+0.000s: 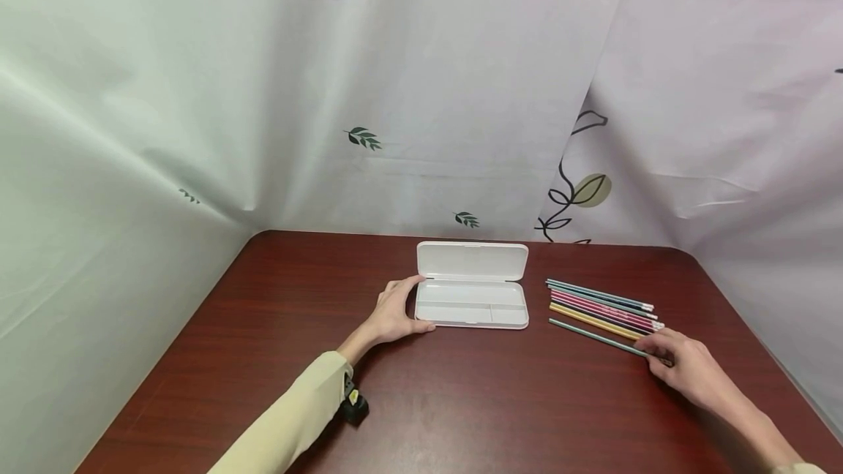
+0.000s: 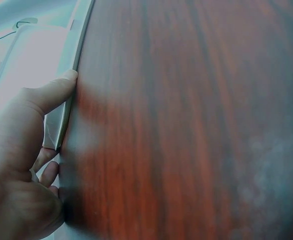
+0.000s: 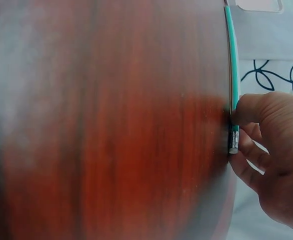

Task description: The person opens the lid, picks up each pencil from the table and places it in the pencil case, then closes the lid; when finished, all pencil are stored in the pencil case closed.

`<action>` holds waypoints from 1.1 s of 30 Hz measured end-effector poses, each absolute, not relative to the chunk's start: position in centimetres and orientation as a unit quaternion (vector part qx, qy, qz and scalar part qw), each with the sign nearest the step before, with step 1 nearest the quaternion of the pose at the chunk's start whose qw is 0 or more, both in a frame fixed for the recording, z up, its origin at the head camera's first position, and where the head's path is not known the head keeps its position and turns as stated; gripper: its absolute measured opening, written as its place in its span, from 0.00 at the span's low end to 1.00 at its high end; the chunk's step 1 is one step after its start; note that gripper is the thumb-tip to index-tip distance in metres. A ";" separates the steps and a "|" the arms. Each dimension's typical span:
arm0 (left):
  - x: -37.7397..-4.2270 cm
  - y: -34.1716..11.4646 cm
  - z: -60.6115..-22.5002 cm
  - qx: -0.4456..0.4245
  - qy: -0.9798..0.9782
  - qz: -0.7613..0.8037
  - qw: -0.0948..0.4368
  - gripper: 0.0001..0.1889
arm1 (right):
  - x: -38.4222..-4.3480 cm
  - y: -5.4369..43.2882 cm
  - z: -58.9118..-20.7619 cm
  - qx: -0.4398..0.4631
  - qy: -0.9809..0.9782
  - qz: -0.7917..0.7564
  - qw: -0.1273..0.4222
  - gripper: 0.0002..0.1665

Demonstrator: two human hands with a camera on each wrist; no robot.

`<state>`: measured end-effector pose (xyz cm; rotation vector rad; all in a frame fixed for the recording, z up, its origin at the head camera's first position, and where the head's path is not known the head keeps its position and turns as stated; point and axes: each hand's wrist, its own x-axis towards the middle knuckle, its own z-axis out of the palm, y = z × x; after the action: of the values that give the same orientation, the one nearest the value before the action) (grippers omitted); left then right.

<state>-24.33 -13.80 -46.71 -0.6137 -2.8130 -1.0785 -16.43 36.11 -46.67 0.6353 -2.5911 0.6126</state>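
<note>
A white pencil case (image 1: 454,314) stands with its lid (image 1: 472,260) raised at the back; its compartments are bare. At its left end my left hand (image 1: 390,315) grips it, thumb on the front edge and fingers toward the back corner. The left wrist view shows that thumb (image 2: 61,90) against the case's edge. My right hand (image 1: 688,366) pinches a teal-green pencil (image 1: 593,336) near its eraser end. In the right wrist view the pencil (image 3: 232,65) runs away from the fingertips, its metal band just past the thumb.
Several pencils (image 1: 602,306) in blue-green, pink and yellow lie side by side right of the case, eraser ends toward the right hand. Everything sits on a dark red-brown wooden table (image 1: 487,401). A white patterned cloth (image 1: 421,93) hangs behind and at both sides.
</note>
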 end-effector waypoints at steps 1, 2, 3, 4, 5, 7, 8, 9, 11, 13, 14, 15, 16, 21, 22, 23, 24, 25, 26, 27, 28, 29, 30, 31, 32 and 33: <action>-24.3 -13.8 -46.7 -0.199 -0.915 -0.350 0.034 0.48 | -16.5 36.1 -46.6 0.230 -0.927 0.219 0.200 0.24; -24.4 -13.8 -46.8 -0.200 -0.915 -0.350 0.034 0.48 | -16.5 36.1 -46.6 0.233 -0.926 0.220 0.201 0.24; -24.4 -13.8 -46.7 -0.199 -0.916 -0.348 0.032 0.48 | -16.5 36.1 -46.7 0.236 -0.925 0.221 0.201 0.24; -24.3 -13.8 -46.7 -0.199 -0.915 -0.348 0.032 0.48 | -16.5 36.1 -46.7 0.239 -0.923 0.223 0.202 0.24; -24.3 -13.8 -46.7 -0.199 -0.916 -0.346 0.030 0.48 | -16.6 36.1 -46.7 0.242 -0.922 0.224 0.203 0.25; -24.3 -13.8 -46.7 -0.200 -0.917 -0.344 0.027 0.48 | -16.6 36.2 -46.8 0.249 -0.918 0.228 0.209 0.25; -24.3 -13.8 -46.7 -0.199 -0.917 -0.345 0.027 0.48 | -16.7 36.2 -46.8 0.253 -0.916 0.229 0.211 0.25; -24.3 -13.8 -46.7 -0.199 -0.917 -0.345 0.026 0.48 | -16.7 36.2 -46.8 0.256 -0.914 0.230 0.213 0.25; -24.3 -13.8 -46.7 -0.196 -0.917 -0.346 0.024 0.48 | -16.7 36.1 -46.6 0.264 -0.910 0.232 0.217 0.26; -24.3 -13.8 -46.7 -0.195 -0.916 -0.349 0.026 0.48 | -16.9 35.9 -46.4 0.271 -0.907 0.236 0.219 0.26; -24.3 -13.8 -46.7 -0.194 -0.916 -0.350 0.027 0.48 | -17.0 35.7 -46.2 0.276 -0.905 0.239 0.218 0.26; -24.3 -13.8 -46.7 -0.194 -0.916 -0.350 0.027 0.48 | -17.2 35.4 -46.0 0.280 -0.903 0.241 0.218 0.26; -24.3 -13.8 -46.7 -0.194 -0.916 -0.350 0.027 0.48 | -17.3 35.2 -45.8 0.284 -0.901 0.243 0.219 0.26; -24.3 -13.8 -46.7 -0.195 -0.916 -0.349 0.027 0.48 | -18.3 33.3 -44.6 0.301 -0.896 0.246 0.216 0.25; -24.3 -13.8 -46.7 -0.195 -0.916 -0.348 0.027 0.48 | -18.6 32.8 -44.4 0.302 -0.895 0.247 0.214 0.25; -24.3 -13.8 -46.6 -0.196 -0.916 -0.349 0.028 0.48 | -18.8 32.4 -44.3 0.305 -0.895 0.247 0.211 0.25; -24.3 -13.8 -46.6 -0.196 -0.916 -0.349 0.027 0.48 | -19.0 32.0 -44.2 0.307 -0.894 0.250 0.208 0.24; -24.3 -13.8 -46.6 -0.196 -0.916 -0.349 0.027 0.48 | -19.3 31.5 -44.1 0.310 -0.893 0.252 0.206 0.24; -24.3 -13.8 -46.6 -0.196 -0.916 -0.350 0.027 0.48 | -19.5 31.1 -44.0 0.314 -0.892 0.254 0.204 0.24; -24.3 -13.8 -46.6 -0.196 -0.916 -0.349 0.026 0.48 | -19.8 30.6 -44.0 0.320 -0.889 0.257 0.203 0.24; -24.3 -13.8 -46.6 -0.195 -0.916 -0.350 0.025 0.48 | -20.0 30.2 -43.9 0.326 -0.886 0.261 0.203 0.24; -24.3 -13.8 -46.6 -0.195 -0.915 -0.351 0.025 0.47 | -20.3 29.8 -43.9 0.334 -0.882 0.264 0.204 0.24; -24.3 -13.8 -46.6 -0.195 -0.915 -0.351 0.024 0.47 | -20.6 29.4 -43.8 0.342 -0.877 0.268 0.204 0.24; -24.2 -13.8 -46.6 -0.194 -0.915 -0.352 0.024 0.47 | -20.8 28.9 -43.8 0.349 -0.874 0.271 0.204 0.24; -24.2 -13.8 -46.6 -0.194 -0.915 -0.352 0.024 0.47 | -21.1 28.5 -43.7 0.356 -0.870 0.274 0.205 0.23; -24.2 -13.8 -46.6 -0.194 -0.915 -0.353 0.023 0.47 | -21.3 28.2 -43.6 0.361 -0.867 0.277 0.203 0.23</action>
<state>-24.21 -13.79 -46.61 -0.5999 -2.8344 -1.0916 -21.27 28.16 -43.64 1.0077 -2.4189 0.7738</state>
